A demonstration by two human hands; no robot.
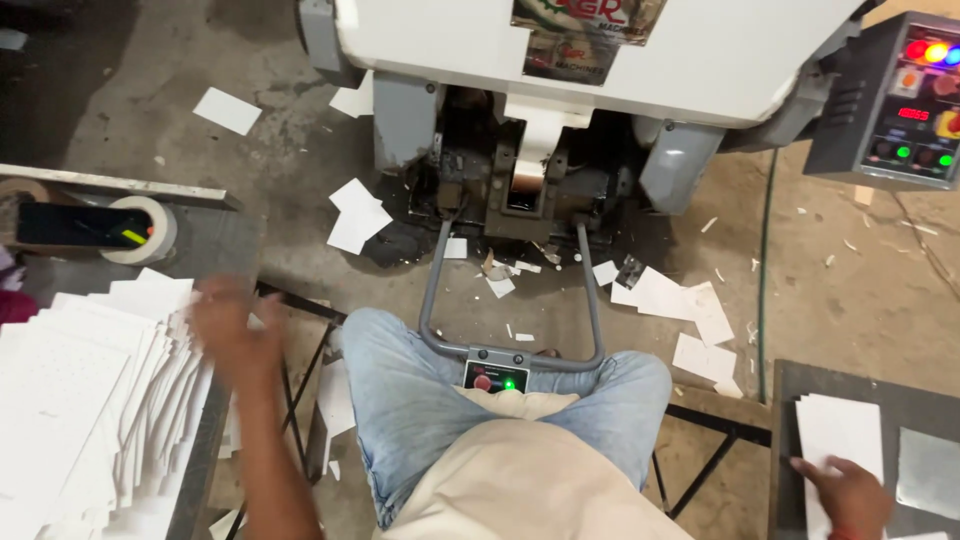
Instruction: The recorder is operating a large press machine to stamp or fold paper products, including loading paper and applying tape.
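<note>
The person sits in front of a large white machine and looks down at both hands. The left hand is blurred, with the fingers spread apart, and it hovers at the right edge of a fanned stack of white sheets that lies on the table at the person's left side; whether the fingers really touch the top sheet, or pinch anything, cannot be told because of the blur. The right hand lies flat and open, palm down, on the lower end of a smaller pile of white sheets on a dark table at the right; the fingers press on the paper and are not closed around it. Just beside this pile a grey metal plate rests on the same table. Between the knees, in blue jeans, a grey tube frame comes from the machine and carries a small box with a red button and a green light. A grey control panel with coloured lamps stands at the upper right. A roll of tape lies behind the left stack. Many loose paper pieces are scattered on the concrete floor near the machine.
</note>
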